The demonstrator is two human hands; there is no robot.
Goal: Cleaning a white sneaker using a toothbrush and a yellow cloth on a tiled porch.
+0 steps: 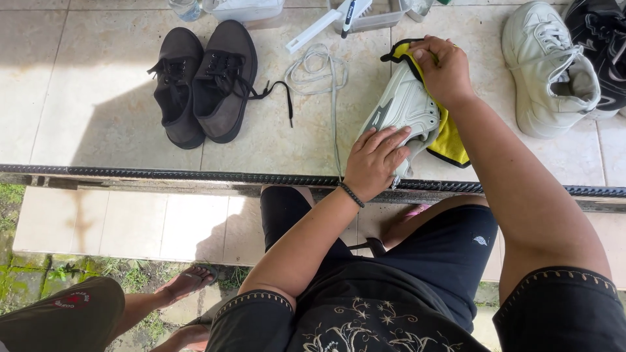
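A white sneaker lies on the tiled floor just past the step edge. My left hand grips its near end and holds it steady. My right hand presses a yellow cloth with a black border against the shoe's far end. The cloth hangs down behind the shoe on the right side. A loose white shoelace lies on the tiles just left of the shoe.
A pair of dark brown lace-up shoes stands at the left. Another white sneaker and a black shoe sit at the right. Clear containers with a white brush line the top. Another person's leg and sandalled feet show at lower left.
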